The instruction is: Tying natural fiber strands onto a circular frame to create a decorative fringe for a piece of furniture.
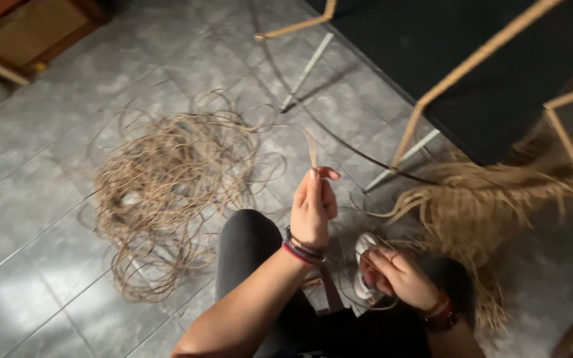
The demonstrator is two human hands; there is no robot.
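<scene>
Grey tiled floor [48, 265], wooden furniture [28, 33]

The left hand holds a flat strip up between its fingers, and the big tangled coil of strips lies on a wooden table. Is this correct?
Not quite. The head view shows the left hand pinching the flat strip upright, but the tangled coil lies on the grey tiled floor, not on a wooden table.

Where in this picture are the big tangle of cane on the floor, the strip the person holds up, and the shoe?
Tangle of cane [167, 179], head view, middle of the loose coil.
Strip [312, 147], head view, free end above the left hand [313, 209].
Shoe [364, 246], head view, pale toe.
</scene>
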